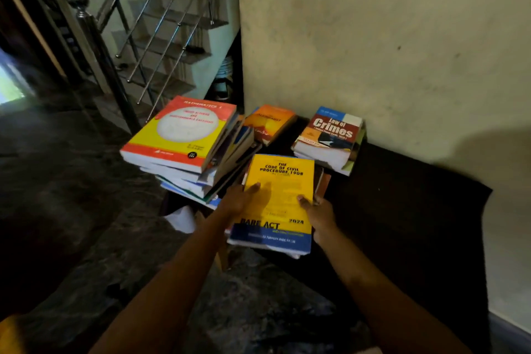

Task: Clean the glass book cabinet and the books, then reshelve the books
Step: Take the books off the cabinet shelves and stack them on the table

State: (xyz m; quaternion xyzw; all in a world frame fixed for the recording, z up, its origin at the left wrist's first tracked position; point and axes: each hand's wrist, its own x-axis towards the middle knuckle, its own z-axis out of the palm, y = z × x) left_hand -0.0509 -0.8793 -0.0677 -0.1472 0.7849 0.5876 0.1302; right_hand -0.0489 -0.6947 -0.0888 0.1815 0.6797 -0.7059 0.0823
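Observation:
A yellow and blue book titled "The Code of Civil Procedure" (277,198) lies on top of a small pile at the front of a dark low table (402,210). My left hand (237,200) grips its left edge with the thumb on the cover. My right hand (319,215) grips its right edge the same way. To the left leans a tall, untidy stack topped by a red and yellow mathematics book (184,131). An orange book (268,122) lies behind. A "Law of Crimes" stack (330,138) sits by the wall. The glass cabinet is out of view.
A pale wall (388,37) rises straight behind the table. A staircase with a steel railing (161,37) climbs at the upper left. Dark patterned floor (71,181) spreads to the left and front. A white sheet (182,218) lies under the leaning stack.

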